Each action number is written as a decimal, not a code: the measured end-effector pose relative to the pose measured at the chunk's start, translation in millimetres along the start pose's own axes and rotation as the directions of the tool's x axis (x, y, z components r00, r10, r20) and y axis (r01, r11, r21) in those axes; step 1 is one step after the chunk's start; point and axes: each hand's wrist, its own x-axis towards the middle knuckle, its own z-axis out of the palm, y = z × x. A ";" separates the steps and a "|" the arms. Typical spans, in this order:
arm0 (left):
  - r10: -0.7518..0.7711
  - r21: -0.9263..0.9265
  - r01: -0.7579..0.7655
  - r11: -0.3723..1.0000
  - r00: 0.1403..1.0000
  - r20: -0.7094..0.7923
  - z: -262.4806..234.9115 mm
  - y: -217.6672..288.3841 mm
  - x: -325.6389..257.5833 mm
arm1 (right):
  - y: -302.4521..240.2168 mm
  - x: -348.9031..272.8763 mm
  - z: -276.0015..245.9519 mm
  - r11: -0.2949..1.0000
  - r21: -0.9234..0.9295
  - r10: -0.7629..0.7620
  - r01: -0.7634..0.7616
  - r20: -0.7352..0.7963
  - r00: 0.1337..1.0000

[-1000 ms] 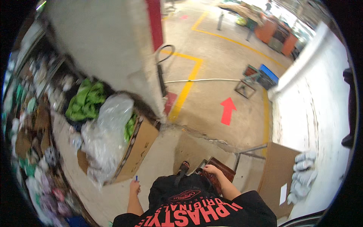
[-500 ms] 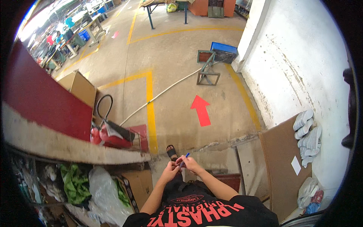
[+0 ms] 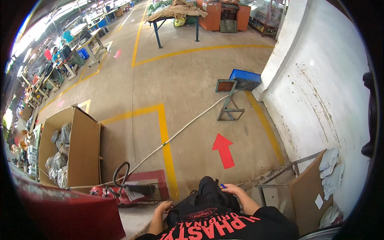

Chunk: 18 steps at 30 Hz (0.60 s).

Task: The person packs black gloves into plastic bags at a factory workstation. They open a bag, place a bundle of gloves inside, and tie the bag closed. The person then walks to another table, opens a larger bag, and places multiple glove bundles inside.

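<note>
My right hand (image 3: 233, 189) is closed on a blue pen (image 3: 223, 186), held beside my dark trousers at the lower middle. Only a short blue piece of the pen shows past the fingers. On the other side of my body, my left hand (image 3: 163, 207) hangs low with its fingers curled in. What it holds, if anything, is hidden. The two hands are well apart, and neither touches the things around them.
A fire extinguisher (image 3: 130, 194) and hose lie at lower left, near an open carton (image 3: 86, 148) of wrapped bundles. Across the floor runs a pale cable (image 3: 188, 125) to a metal stand (image 3: 230, 108) beside a blue crate (image 3: 245, 76). A brown board (image 3: 306, 190) leans at right.
My hands were together at the pen and have parted; the right hand keeps the pen. I have stepped forward, so the extinguisher, stand and floor arrow sit lower in view and the carton's inside shows.
</note>
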 end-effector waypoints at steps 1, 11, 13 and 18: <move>-0.076 -0.083 0.080 0.993 0.996 0.053 -14.0 19.2 -5.2 | -20.2 11.6 -12.1 0.999 0.041 0.025 -0.026 0.027 0.999; 0.311 -0.471 -0.361 0.805 0.933 -0.182 -169.5 311.6 54.7 | -185.7 249.8 -168.2 0.881 -0.330 0.304 -0.339 -0.153 0.940; 0.261 -0.243 -0.392 0.887 0.861 -0.437 -205.6 368.5 74.8 | -264.6 296.5 -212.8 0.750 -0.583 0.253 -0.312 -0.183 0.950; 0.255 -0.591 -0.494 0.638 0.859 -0.443 -279.9 431.2 119.4 | -491.2 387.8 -274.3 0.740 -0.672 -0.194 -0.003 -0.218 0.957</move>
